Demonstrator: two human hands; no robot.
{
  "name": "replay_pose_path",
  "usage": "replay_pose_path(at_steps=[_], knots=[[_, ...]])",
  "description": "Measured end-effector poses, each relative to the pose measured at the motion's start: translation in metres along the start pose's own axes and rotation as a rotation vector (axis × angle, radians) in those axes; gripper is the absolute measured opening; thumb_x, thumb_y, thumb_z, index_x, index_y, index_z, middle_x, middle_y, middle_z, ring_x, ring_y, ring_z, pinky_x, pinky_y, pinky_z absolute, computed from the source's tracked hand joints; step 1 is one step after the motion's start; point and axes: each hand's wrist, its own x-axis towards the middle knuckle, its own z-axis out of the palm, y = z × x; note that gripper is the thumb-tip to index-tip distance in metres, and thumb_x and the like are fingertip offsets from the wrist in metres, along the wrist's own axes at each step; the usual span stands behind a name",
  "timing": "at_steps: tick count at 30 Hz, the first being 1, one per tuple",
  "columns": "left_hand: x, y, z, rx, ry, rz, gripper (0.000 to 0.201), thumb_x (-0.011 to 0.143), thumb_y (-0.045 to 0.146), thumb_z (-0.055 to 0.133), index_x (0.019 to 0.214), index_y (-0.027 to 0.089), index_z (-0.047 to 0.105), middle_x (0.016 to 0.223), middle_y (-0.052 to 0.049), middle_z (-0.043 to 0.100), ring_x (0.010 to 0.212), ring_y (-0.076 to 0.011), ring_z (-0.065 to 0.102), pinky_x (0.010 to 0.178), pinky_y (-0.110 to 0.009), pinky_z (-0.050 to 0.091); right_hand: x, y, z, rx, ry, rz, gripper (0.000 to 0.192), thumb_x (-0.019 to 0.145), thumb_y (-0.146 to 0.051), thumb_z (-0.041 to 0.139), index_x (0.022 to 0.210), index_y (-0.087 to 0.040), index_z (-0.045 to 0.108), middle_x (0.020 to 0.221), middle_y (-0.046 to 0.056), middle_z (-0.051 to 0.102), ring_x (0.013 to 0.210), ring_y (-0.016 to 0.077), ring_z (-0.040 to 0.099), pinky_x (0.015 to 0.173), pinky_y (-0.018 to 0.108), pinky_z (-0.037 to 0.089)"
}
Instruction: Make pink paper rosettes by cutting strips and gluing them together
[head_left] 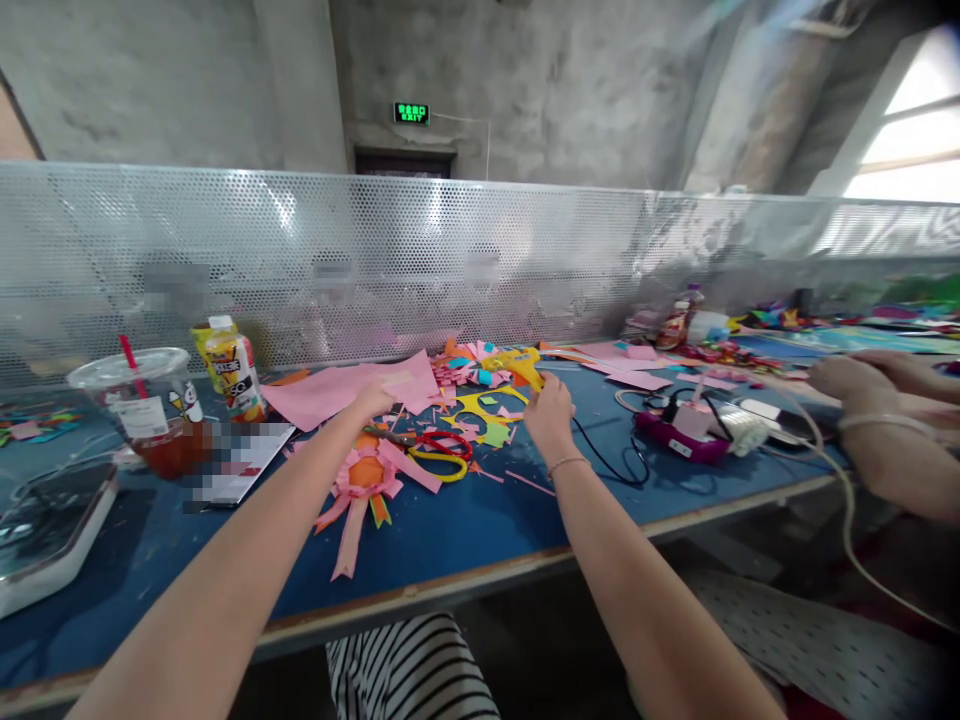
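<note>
My right hand (pixel 549 412) is wrapped round the handle of a yellow glue gun (pixel 517 361), its nozzle pointing left above the paper scraps. A black cord trails from it to the right. My left hand (pixel 372 402) reaches over a large pink paper sheet (pixel 330 390) with its fingers drawn together; a small pale piece shows at the fingertips, too blurred to name. Below that hand lies a pink paper rosette (pixel 365 472) with an orange centre and ribbon tails. Red-handled scissors (pixel 448 446) and yellow-handled scissors (pixel 442 470) rest beside it, their blades partly covered.
A plastic drink cup (pixel 146 415), a bottle (pixel 234 375) and a phone-like device (pixel 56 530) stand at left. Pink and blue scraps (pixel 465 367) lie behind. A purple power strip (pixel 682 440) with cables sits right, near another person's hands (pixel 855 390). A perforated metal screen (pixel 450 260) borders the table.
</note>
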Motion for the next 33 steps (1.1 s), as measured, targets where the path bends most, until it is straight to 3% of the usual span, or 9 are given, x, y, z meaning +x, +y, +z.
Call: replay_pose_path(at_steps=[2, 4, 7, 11, 14, 18, 22, 28, 33], knots=[[-0.006, -0.001, -0.01, 0.099, -0.093, -0.024, 0.02, 0.056, 0.03, 0.073, 0.059, 0.012, 0.065, 0.057, -0.001, 0.059, 0.057, -0.0143, 0.053, 0.05, -0.023, 0.036, 0.002, 0.003, 0.003, 0.013, -0.032, 0.012, 0.038, 0.08, -0.015, 0.037, 0.116, -0.009, 0.046, 0.107, 0.02, 0.057, 0.101, 0.0314, 0.051, 0.081, 0.046, 0.04], [-0.014, -0.003, -0.019, 0.279, -0.241, -0.03, 0.023, 0.05, 0.032, 0.074, 0.049, 0.014, 0.06, 0.046, 0.001, 0.052, 0.048, -0.0115, 0.045, 0.046, -0.023, 0.029, 0.004, 0.004, 0.006, 0.045, -0.062, -0.004, 0.039, 0.079, -0.016, 0.037, 0.116, -0.008, 0.046, 0.105, 0.019, 0.058, 0.099, 0.0304, 0.053, 0.082, 0.045, 0.04], [-0.03, -0.009, -0.028, 0.465, -0.443, -0.013, 0.022, 0.052, 0.035, 0.069, 0.054, 0.015, 0.061, 0.049, 0.002, 0.053, 0.048, -0.0112, 0.043, 0.045, -0.022, 0.027, 0.005, 0.004, 0.008, 0.076, -0.054, -0.079, 0.038, 0.079, -0.016, 0.035, 0.114, -0.006, 0.047, 0.104, 0.021, 0.058, 0.099, 0.0299, 0.052, 0.082, 0.043, 0.041], [-0.042, -0.015, -0.031, 0.407, -0.521, 0.083, 0.011, 0.055, 0.027, 0.061, 0.057, 0.016, 0.06, 0.053, 0.001, 0.056, 0.053, -0.012, 0.049, 0.049, -0.022, 0.033, 0.002, 0.0, 0.006, 0.064, -0.003, -0.148, 0.039, 0.079, -0.017, 0.034, 0.115, -0.007, 0.046, 0.105, 0.02, 0.056, 0.099, 0.0291, 0.052, 0.083, 0.043, 0.041], [-0.045, -0.015, -0.027, 0.226, -0.423, 0.087, 0.013, 0.058, 0.028, 0.059, 0.061, 0.015, 0.059, 0.056, 0.001, 0.058, 0.054, -0.0123, 0.052, 0.051, -0.022, 0.037, -0.001, -0.003, 0.004, 0.085, -0.034, -0.157, 0.039, 0.079, -0.021, 0.036, 0.116, -0.011, 0.044, 0.107, 0.017, 0.054, 0.102, 0.0278, 0.051, 0.085, 0.043, 0.041], [-0.049, -0.013, -0.02, 0.046, -0.211, -0.022, 0.017, 0.059, 0.03, 0.061, 0.066, 0.015, 0.057, 0.058, -0.001, 0.061, 0.045, -0.0099, 0.05, 0.045, -0.021, 0.035, -0.006, -0.008, 0.005, 0.082, -0.091, -0.226, 0.047, 0.078, -0.04, 0.045, 0.116, -0.012, 0.042, 0.11, 0.016, 0.052, 0.106, 0.0281, 0.05, 0.088, 0.042, 0.041], [-0.054, -0.014, -0.019, -0.04, -0.155, -0.058, 0.017, 0.061, 0.03, 0.061, 0.065, 0.014, 0.057, 0.056, -0.001, 0.061, 0.04, -0.0081, 0.046, 0.042, -0.021, 0.034, -0.01, -0.011, 0.009, 0.047, -0.098, -0.328, 0.054, 0.076, -0.049, 0.049, 0.114, -0.011, 0.044, 0.107, 0.016, 0.054, 0.102, 0.0293, 0.052, 0.087, 0.042, 0.042], [-0.058, -0.011, -0.026, -0.138, -0.048, 0.025, 0.017, 0.061, 0.03, 0.062, 0.063, 0.014, 0.058, 0.056, -0.001, 0.061, 0.047, -0.0085, 0.05, 0.047, -0.02, 0.038, -0.014, -0.015, 0.007, -0.051, -0.168, -0.548, 0.046, 0.08, -0.046, 0.047, 0.113, -0.014, 0.047, 0.107, 0.015, 0.056, 0.102, 0.0282, 0.052, 0.085, 0.04, 0.041], [-0.058, -0.009, -0.026, -0.178, -0.011, 0.007, 0.019, 0.059, 0.032, 0.064, 0.062, 0.014, 0.056, 0.053, 0.0, 0.059, 0.045, -0.0088, 0.049, 0.047, -0.021, 0.039, -0.014, -0.016, 0.007, -0.112, -0.179, -0.556, 0.046, 0.082, -0.044, 0.046, 0.116, -0.013, 0.046, 0.113, 0.016, 0.054, 0.107, 0.0283, 0.05, 0.088, 0.04, 0.038]])
